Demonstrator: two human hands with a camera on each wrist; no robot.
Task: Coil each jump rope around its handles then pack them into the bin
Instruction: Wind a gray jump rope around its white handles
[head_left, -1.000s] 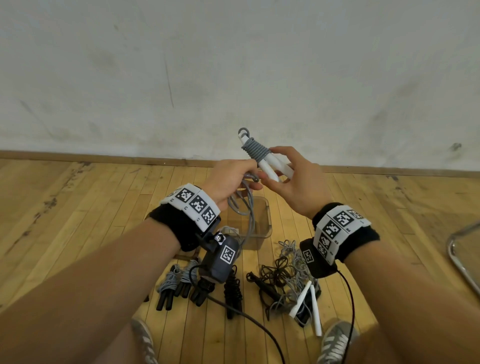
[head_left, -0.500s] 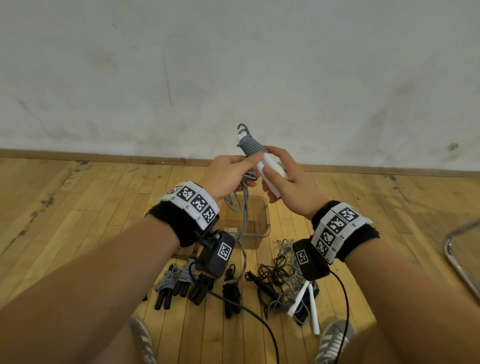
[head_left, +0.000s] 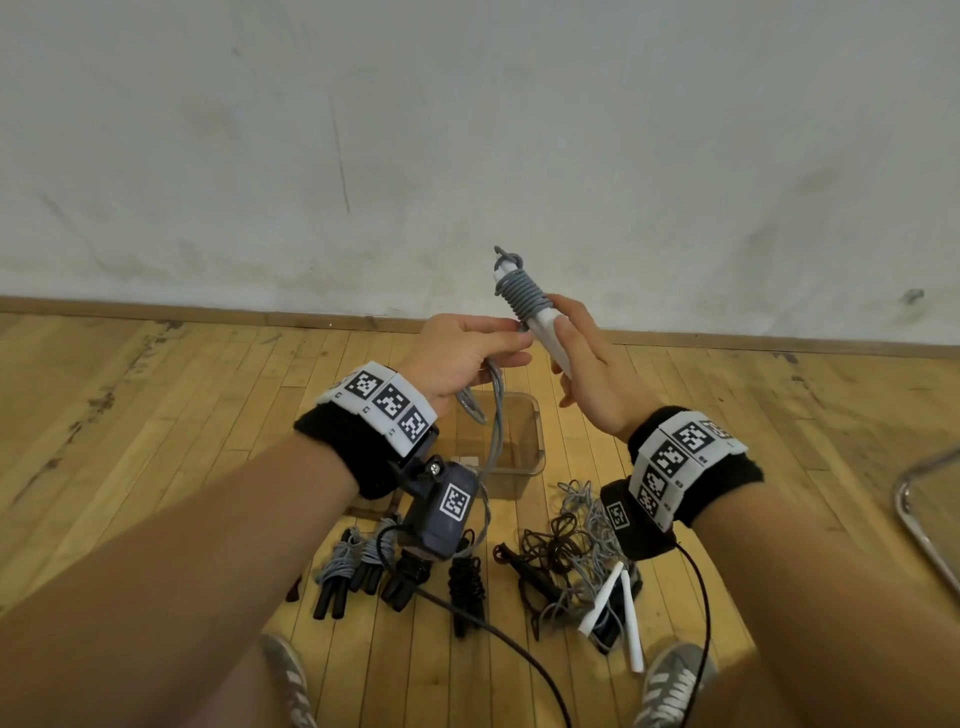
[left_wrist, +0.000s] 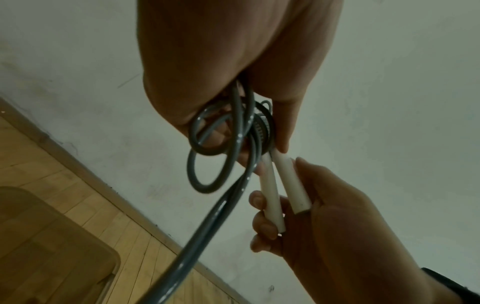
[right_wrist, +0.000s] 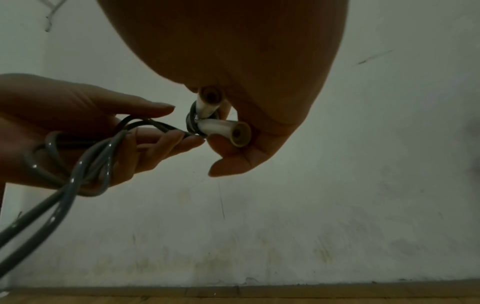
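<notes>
Right hand (head_left: 592, 374) fingers (left_wrist: 262, 226) curled around two white handles (left_wrist: 285, 185), held side by side above the clear bin (head_left: 519, 467). Left hand (head_left: 457, 358) fingers (right_wrist: 166, 139) pinching the grey rope (left_wrist: 207, 216) beside the coil (head_left: 524, 296). Long axis tilted, coiled end up toward the wall. On the floor (head_left: 156, 415): four coiled ropes (head_left: 395, 566), one tangled pile (head_left: 576, 551).

Scuffed white wall (head_left: 467, 130); wood floor (head_left: 156, 415); metal chair frame (head_left: 919, 519) right.
</notes>
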